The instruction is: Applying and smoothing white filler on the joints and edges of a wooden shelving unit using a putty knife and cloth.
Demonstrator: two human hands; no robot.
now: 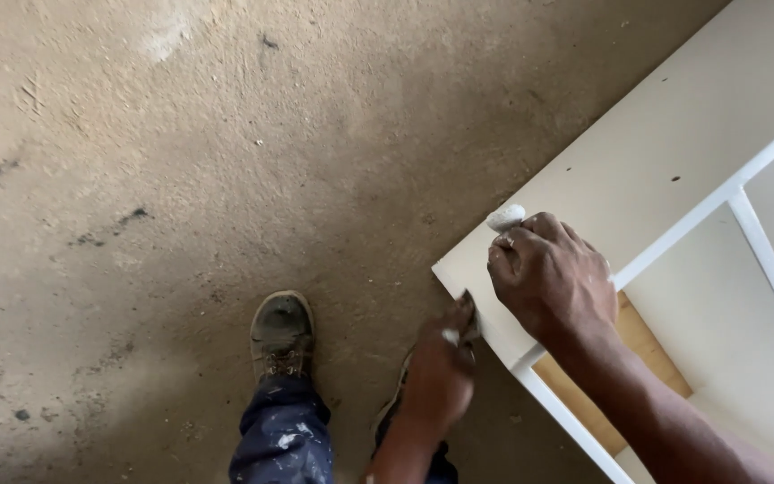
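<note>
Right hand (550,280) rests on the white cabinet panel (674,134) near its corner, fingers clamped on a white lump (505,218). Left hand (445,363) touches the panel's corner edge; finger spread unclear.

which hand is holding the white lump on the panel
The right hand, resting on top of the white panel, pinches the white lump; the left hand only touches the panel's edge lower down.
</note>
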